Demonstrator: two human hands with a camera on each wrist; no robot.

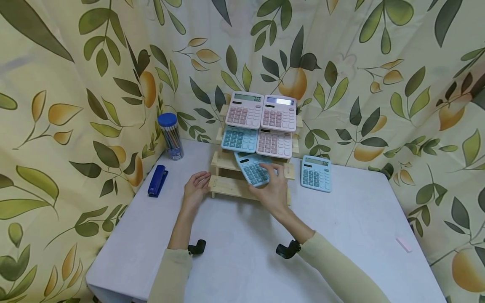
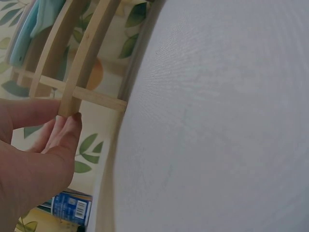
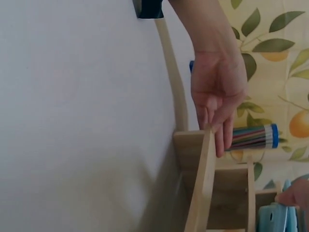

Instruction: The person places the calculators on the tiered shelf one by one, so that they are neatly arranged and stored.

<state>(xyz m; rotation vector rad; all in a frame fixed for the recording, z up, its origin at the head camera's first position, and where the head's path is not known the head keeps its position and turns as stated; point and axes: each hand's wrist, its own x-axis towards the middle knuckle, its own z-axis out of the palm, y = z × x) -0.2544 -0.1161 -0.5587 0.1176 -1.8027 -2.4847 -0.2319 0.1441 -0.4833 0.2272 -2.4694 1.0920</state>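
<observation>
My right hand (image 1: 275, 191) grips a blue calculator (image 1: 251, 169) by its right edge, thumb low and fingers higher up. It is tilted anticlockwise over the second-lowest tier of a stepped wooden rack (image 1: 231, 187). With thumb and fingertips my left hand (image 2: 41, 159) pinches the left end of the rack's lowest board (image 2: 87, 53). Two pink calculators (image 1: 244, 110) lean side by side on the top tier. Below them stand another blue calculator (image 1: 238, 139) and a third pink calculator (image 1: 274, 144). In the right wrist view only part of the right hand (image 3: 297, 193) shows.
Right of the rack, one more blue calculator (image 1: 316, 174) lies on the white table (image 1: 235, 244). To the left are a blue stapler (image 1: 157, 181) and a blue-lidded jar of pencils (image 1: 171, 136). A small pink piece (image 1: 403, 244) lies near the right edge. Patterned curtains enclose the table.
</observation>
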